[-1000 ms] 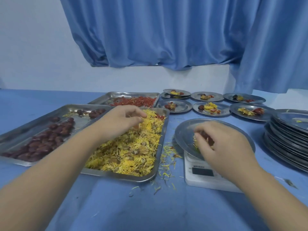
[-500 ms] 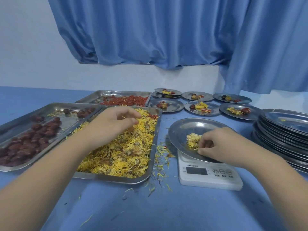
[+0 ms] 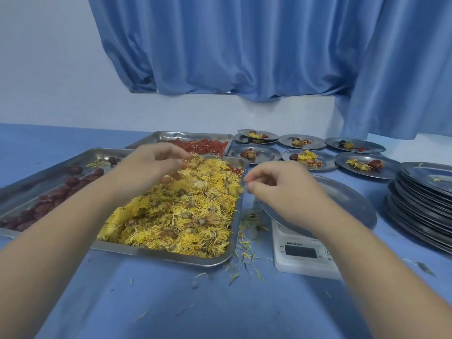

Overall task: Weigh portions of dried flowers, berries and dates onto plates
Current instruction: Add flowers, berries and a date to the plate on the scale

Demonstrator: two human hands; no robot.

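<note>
Plate [image 3: 347, 199] on scale [image 3: 293, 263]: near half and contents behind right hand [image 3: 281, 189].
Scale display [image 3: 300, 252]: unreadable.
Flower bit [image 3: 238, 190] pinched at right fingertips: blurred.
Plate stack [image 3: 425, 211]: cut by right edge.
Date tray [image 3: 97, 155]: cut by left edge.
Left hand [image 3: 146, 170] fingertips: blurred, grip unclear.

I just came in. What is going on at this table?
A person is portioning by hand. The left hand hovers, fingers curled, over the tray of dried flowers; whether it holds any is unclear. The right hand pinches a bit of flower at the tray's right rim, next to the plate on the scale. Filled plates stand behind, a stack of plates to the right.
</note>
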